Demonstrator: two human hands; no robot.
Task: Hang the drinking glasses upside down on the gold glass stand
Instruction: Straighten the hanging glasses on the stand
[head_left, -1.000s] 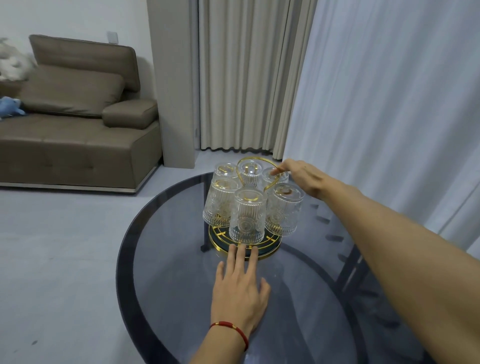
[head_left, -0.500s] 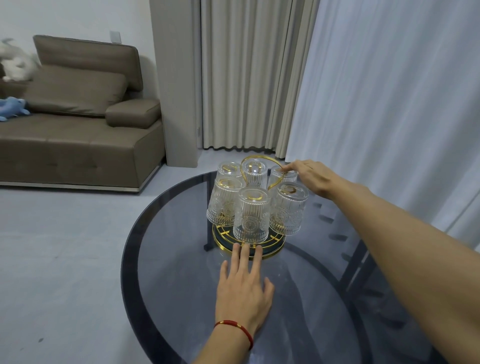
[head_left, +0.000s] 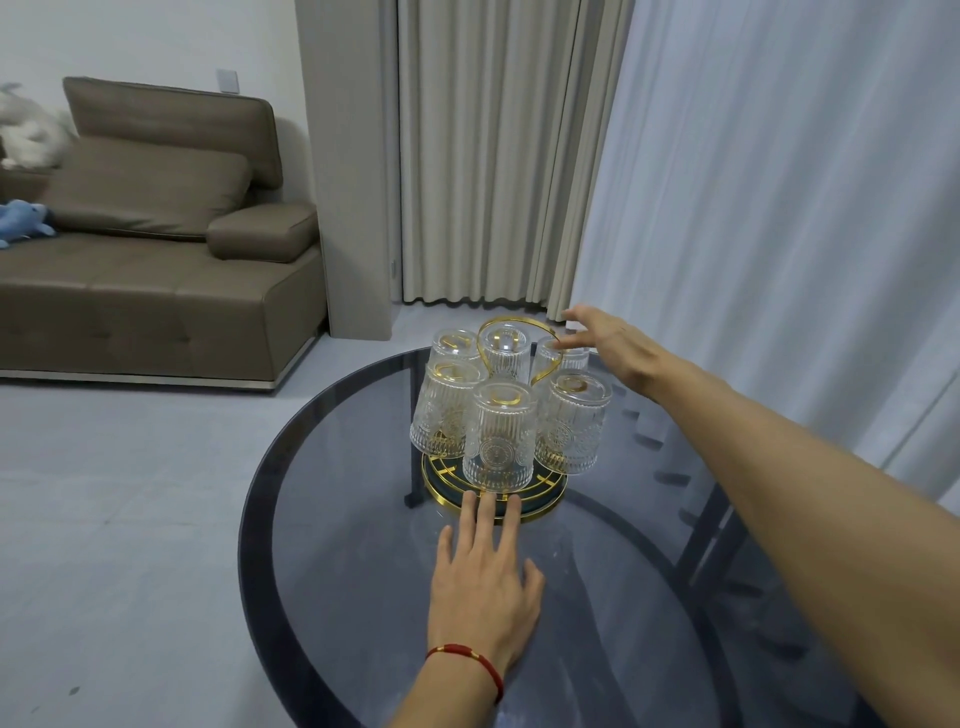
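Several clear ribbed drinking glasses hang upside down on the gold glass stand (head_left: 540, 501), which has a round dark base with a gold rim and a gold loop handle on top. The nearest glass (head_left: 500, 439) faces me; the far right glass (head_left: 545, 356) sits behind the handle. My left hand (head_left: 485, 582) lies flat on the table with fingertips touching the stand's base rim, holding nothing. My right hand (head_left: 613, 345) hovers just right of the far right glass, fingers spread, fingertips close to its upturned bottom, holding nothing.
The stand rests on a round dark glass table (head_left: 332, 545). A brown sofa (head_left: 156, 260) with a blue plush toy stands at the left. Beige and white curtains (head_left: 753, 208) hang behind and to the right of the table.
My right hand has let go of the far right glass and opened, lifting slightly up and away from it. The left hand has stayed at the base.
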